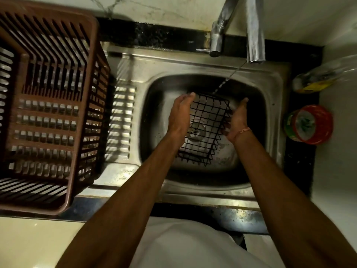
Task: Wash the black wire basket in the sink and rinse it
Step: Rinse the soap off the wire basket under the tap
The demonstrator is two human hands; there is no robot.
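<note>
Brown plastic crate (48, 117), red-rimmed tub (309, 124)

This is looking like a home kitchen. A stainless steel sink (208, 60) with a ribbed draining board is sitting in a dark stone tabletop (301, 163), a thin stream is running from a tap (254, 29), a brown slatted dish rack (48, 105) is standing alongside, and what is probably a dish-soap tub (309, 124) is resting nearby.
</note>
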